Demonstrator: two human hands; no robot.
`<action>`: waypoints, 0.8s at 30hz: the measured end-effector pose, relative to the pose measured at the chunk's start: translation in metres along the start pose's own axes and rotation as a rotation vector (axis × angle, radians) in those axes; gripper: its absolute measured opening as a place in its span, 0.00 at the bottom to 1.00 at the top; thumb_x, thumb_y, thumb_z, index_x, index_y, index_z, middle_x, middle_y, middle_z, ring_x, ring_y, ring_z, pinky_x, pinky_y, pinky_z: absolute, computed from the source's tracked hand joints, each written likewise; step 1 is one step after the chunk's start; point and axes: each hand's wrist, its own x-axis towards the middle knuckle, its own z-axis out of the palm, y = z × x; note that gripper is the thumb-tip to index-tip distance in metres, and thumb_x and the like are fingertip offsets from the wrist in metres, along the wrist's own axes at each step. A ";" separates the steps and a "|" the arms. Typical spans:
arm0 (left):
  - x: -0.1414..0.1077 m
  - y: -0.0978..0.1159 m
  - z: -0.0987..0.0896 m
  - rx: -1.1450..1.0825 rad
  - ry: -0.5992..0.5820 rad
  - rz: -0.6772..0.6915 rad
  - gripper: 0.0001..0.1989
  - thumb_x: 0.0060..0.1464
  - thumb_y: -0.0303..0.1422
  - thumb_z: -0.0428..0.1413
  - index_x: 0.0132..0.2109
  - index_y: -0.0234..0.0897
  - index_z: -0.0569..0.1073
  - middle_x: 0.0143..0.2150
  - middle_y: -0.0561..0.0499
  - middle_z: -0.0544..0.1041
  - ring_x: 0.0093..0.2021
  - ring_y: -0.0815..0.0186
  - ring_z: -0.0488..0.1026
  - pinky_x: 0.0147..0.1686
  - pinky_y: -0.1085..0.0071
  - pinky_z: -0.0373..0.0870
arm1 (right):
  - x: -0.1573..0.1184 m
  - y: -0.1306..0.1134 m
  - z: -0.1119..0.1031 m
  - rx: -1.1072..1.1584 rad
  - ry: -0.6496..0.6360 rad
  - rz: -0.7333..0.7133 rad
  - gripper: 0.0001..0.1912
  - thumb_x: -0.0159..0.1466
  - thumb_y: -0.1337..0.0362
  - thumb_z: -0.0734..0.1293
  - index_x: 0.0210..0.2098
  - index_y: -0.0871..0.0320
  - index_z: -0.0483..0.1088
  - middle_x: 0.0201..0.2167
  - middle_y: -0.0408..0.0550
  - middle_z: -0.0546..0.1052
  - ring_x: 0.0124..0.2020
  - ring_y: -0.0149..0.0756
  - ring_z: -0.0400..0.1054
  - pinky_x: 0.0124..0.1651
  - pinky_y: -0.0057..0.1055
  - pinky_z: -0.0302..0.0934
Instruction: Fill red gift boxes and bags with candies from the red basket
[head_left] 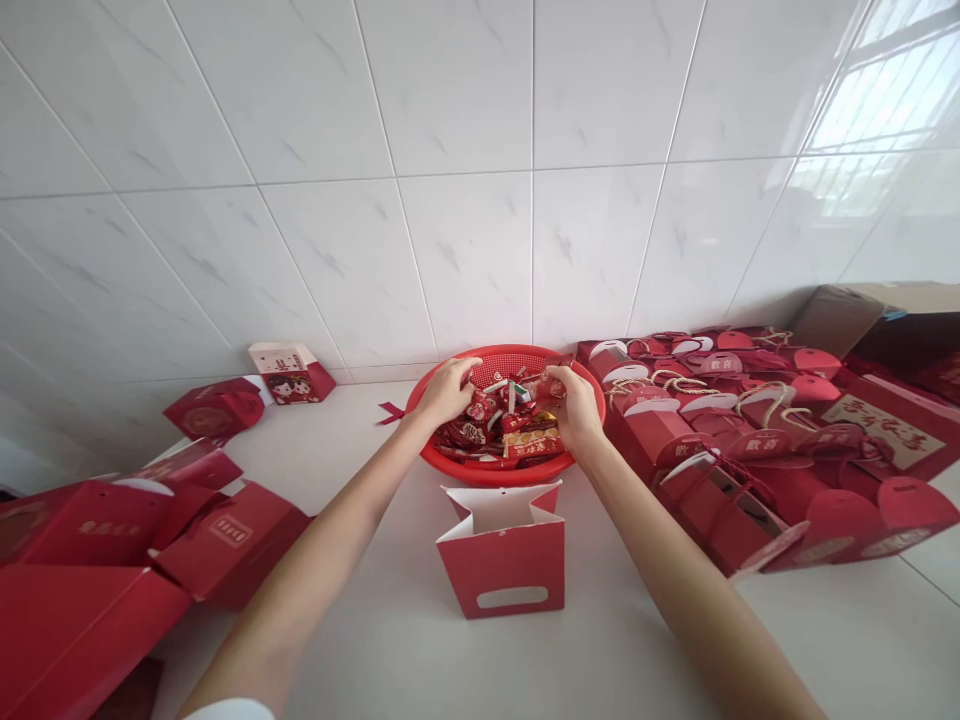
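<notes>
Forearms point(330, 545) flank an open red box point(517, 570) on the desk point(375, 640), its bottom hidden. Behind it, a basket point(517, 474) is well stocked with wrapped sweets point(474, 428). The right hand point(577, 405) pinches a red packet point(541, 386) there; the left hand point(450, 388) curls over sweets, its grip impossible to tell. Many boxes point(757, 445) on the right look folded shut, contents unseen, while the front one is not yet closed.
</notes>
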 end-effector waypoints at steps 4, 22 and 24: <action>-0.005 0.012 -0.001 -0.120 -0.046 0.163 0.19 0.57 0.28 0.53 0.54 0.40 0.77 0.58 0.46 0.77 0.59 0.56 0.73 0.61 0.61 0.68 | 0.000 0.001 -0.001 -0.028 -0.005 -0.019 0.11 0.46 0.57 0.72 0.20 0.55 0.67 0.19 0.40 0.70 0.23 0.31 0.66 0.24 0.27 0.61; 0.010 0.049 0.016 0.147 -0.678 0.211 0.12 0.41 0.32 0.64 0.29 0.41 0.67 0.27 0.55 0.71 0.30 0.59 0.72 0.27 0.68 0.59 | -0.002 -0.002 -0.002 0.028 0.006 -0.066 0.24 0.45 0.50 0.77 0.19 0.53 0.60 0.17 0.37 0.66 0.18 0.29 0.60 0.19 0.29 0.56; 0.010 0.045 0.012 0.083 -0.642 0.156 0.14 0.40 0.34 0.66 0.27 0.41 0.65 0.25 0.55 0.70 0.30 0.59 0.71 0.27 0.68 0.59 | -0.002 -0.002 -0.002 0.029 -0.010 -0.060 0.23 0.46 0.50 0.77 0.20 0.54 0.60 0.20 0.40 0.71 0.17 0.28 0.59 0.19 0.29 0.53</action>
